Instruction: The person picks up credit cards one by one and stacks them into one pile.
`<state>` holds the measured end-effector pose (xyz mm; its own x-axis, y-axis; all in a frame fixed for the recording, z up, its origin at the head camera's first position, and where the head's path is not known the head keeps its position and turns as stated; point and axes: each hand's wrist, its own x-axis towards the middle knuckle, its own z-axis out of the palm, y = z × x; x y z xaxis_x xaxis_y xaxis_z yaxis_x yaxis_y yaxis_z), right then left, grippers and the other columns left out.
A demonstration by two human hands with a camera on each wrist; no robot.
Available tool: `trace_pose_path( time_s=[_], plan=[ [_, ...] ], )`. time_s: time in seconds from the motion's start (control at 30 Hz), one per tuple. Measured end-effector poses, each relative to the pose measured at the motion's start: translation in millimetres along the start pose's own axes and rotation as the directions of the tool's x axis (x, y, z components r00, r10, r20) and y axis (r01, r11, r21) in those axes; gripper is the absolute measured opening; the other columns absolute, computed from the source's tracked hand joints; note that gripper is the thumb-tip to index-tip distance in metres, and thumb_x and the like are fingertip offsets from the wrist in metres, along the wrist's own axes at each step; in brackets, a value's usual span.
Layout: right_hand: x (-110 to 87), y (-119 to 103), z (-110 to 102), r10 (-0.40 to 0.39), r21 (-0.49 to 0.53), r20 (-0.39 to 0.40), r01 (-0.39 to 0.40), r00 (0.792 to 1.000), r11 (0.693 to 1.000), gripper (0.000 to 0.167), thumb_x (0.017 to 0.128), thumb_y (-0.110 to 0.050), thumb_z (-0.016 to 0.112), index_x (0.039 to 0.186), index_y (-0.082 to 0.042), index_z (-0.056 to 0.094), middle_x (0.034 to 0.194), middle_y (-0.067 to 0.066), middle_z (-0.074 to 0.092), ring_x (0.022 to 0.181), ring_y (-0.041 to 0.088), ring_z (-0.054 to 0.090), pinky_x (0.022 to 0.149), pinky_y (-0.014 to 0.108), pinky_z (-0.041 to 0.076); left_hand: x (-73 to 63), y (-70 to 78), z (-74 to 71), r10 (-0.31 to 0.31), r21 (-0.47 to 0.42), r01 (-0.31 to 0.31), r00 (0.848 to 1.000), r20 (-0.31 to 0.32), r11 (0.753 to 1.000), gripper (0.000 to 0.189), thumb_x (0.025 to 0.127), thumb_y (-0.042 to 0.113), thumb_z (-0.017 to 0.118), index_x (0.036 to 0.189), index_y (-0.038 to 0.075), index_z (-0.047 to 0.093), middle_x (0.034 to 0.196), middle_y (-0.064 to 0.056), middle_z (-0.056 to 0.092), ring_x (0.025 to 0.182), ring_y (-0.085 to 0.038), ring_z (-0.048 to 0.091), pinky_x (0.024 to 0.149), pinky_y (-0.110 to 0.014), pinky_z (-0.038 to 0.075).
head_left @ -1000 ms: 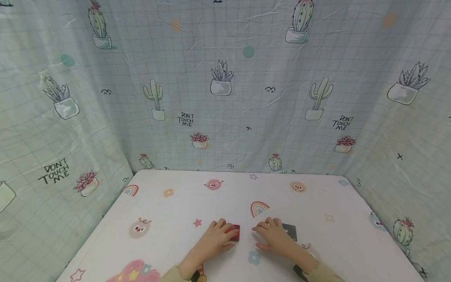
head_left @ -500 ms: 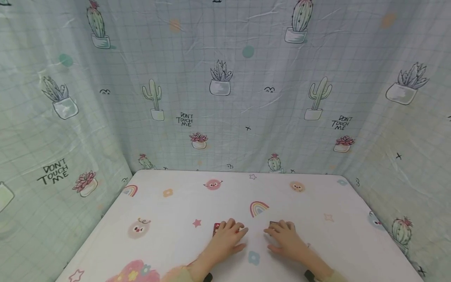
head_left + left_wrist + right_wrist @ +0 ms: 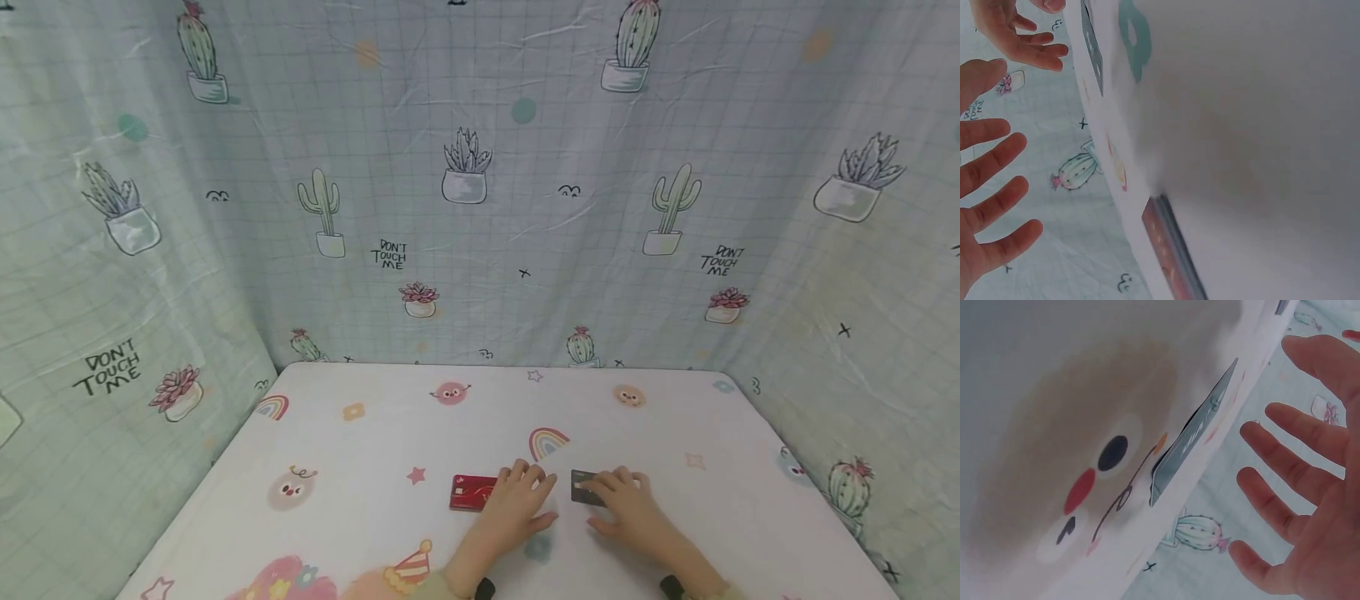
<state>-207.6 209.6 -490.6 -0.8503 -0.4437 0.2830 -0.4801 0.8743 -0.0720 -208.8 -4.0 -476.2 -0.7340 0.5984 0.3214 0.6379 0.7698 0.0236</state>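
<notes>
A red card stack (image 3: pixel 471 493) lies flat on the table, its right end hidden behind my left hand (image 3: pixel 517 504). In the left wrist view its layered edge (image 3: pixel 1179 244) shows, and the left fingers (image 3: pixel 997 165) spread above the tabletop, apart from the stack and holding nothing. A dark grey card (image 3: pixel 581 487) lies farther right, partly covered by my right hand (image 3: pixel 632 510). In the right wrist view this card (image 3: pixel 1194 437) rests on the table with a thin dark layer under it. The right fingers (image 3: pixel 1279 444) are loosely spread, separate from it and holding nothing.
The white table (image 3: pixel 360 517) carries printed faces, stars, flowers and rainbows. A pale cloth curtain (image 3: pixel 480 317) with cactus prints hangs behind it and along both sides. Dark bands (image 3: pixel 485 589) circle the wrists.
Both hands have moved to the right. The left end of the red stack and the left part of the grey card have come into sight; neither has visibly shifted on the table.
</notes>
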Motion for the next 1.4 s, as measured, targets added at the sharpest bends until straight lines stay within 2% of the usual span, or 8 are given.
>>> trace_pose_path(
  time_s=[0.27, 0.43, 0.7, 0.87, 1.0, 1.23, 1.4],
  plan=[
    [-0.6, 8.6, 0.0, 0.134, 0.032, 0.082, -0.137, 0.988, 0.99, 0.047, 0.068, -0.035, 0.072, 0.109, -0.016, 0.059, 0.103, -0.001, 0.057, 0.094, 0.018, 0.045, 0.087, 0.053, 0.032, 13.6, 8.3, 13.3, -0.028, 0.023, 0.029, 0.998, -0.061, 0.999, 0.046, 0.077, 0.043, 0.063, 0.117, 0.02, 0.057, 0.102, 0.005, 0.055, 0.098, -0.013, 0.047, 0.079, -0.028, 0.042],
    [-1.1, 14.4, -2.2, 0.184, 0.016, 0.124, -0.187, 0.975, 0.982, 0.048, 0.069, -0.036, 0.071, 0.111, -0.017, 0.058, 0.104, -0.001, 0.057, 0.098, 0.021, 0.046, 0.089, 0.055, 0.032, 21.6, 10.9, 20.1, -0.029, 0.039, 0.032, 0.996, -0.09, 0.999, 0.046, 0.076, 0.044, 0.065, 0.115, 0.02, 0.057, 0.1, 0.005, 0.055, 0.093, -0.011, 0.044, 0.073, -0.024, 0.037],
    [-0.4, 23.8, -2.0, 0.192, -0.022, 0.105, -0.191, 0.976, 0.981, 0.05, 0.065, -0.038, 0.073, 0.109, -0.017, 0.059, 0.101, -0.001, 0.057, 0.095, 0.023, 0.048, 0.085, 0.057, 0.034, 35.0, 15.4, 27.7, -0.028, 0.094, 0.036, 0.996, -0.082, 0.995, 0.048, 0.072, 0.047, 0.066, 0.112, 0.022, 0.059, 0.097, 0.006, 0.055, 0.09, -0.011, 0.044, 0.069, -0.022, 0.033],
    [-0.1, 28.9, -1.1, 0.185, -0.038, 0.098, -0.182, 0.978, 0.983, 0.05, 0.065, -0.038, 0.073, 0.108, -0.016, 0.059, 0.1, 0.001, 0.057, 0.094, 0.025, 0.048, 0.084, 0.059, 0.034, 41.5, 18.0, 31.7, -0.022, 0.147, 0.03, 0.998, -0.055, 0.989, 0.048, 0.072, 0.048, 0.067, 0.111, 0.023, 0.058, 0.099, 0.004, 0.055, 0.095, -0.013, 0.046, 0.08, -0.029, 0.043],
    [-0.8, 33.0, -0.8, 0.175, -0.07, 0.101, -0.169, 0.979, 0.983, 0.051, 0.066, -0.038, 0.073, 0.108, -0.015, 0.059, 0.1, 0.002, 0.056, 0.094, 0.026, 0.048, 0.084, 0.06, 0.034, 44.2, 19.1, 35.1, -0.029, 0.161, 0.033, 0.999, -0.029, 0.986, 0.049, 0.072, 0.05, 0.066, 0.112, 0.023, 0.057, 0.101, 0.003, 0.056, 0.101, -0.016, 0.048, 0.087, -0.037, 0.045],
    [-1.2, 37.1, -0.7, 0.183, -0.07, 0.124, -0.176, 0.975, 0.982, 0.05, 0.066, -0.039, 0.072, 0.108, -0.014, 0.059, 0.099, 0.001, 0.055, 0.093, 0.025, 0.046, 0.084, 0.061, 0.033, 46.5, 20.2, 42.0, -0.039, 0.197, 0.04, 0.999, -0.009, 0.98, 0.049, 0.07, 0.052, 0.065, 0.109, 0.024, 0.059, 0.102, 0.002, 0.057, 0.107, -0.02, 0.051, 0.088, -0.039, 0.044],
    [-1.2, 39.4, 0.6, 0.179, -0.071, 0.129, -0.171, 0.975, 0.983, 0.051, 0.068, -0.041, 0.071, 0.109, -0.013, 0.059, 0.099, 0.002, 0.055, 0.093, 0.025, 0.046, 0.084, 0.061, 0.034, 49.5, 22.5, 43.5, -0.028, 0.271, 0.028, 1.0, -0.004, 0.962, 0.049, 0.068, 0.055, 0.065, 0.106, 0.025, 0.06, 0.102, 0.003, 0.059, 0.104, -0.017, 0.053, 0.087, -0.037, 0.044]
  ],
)
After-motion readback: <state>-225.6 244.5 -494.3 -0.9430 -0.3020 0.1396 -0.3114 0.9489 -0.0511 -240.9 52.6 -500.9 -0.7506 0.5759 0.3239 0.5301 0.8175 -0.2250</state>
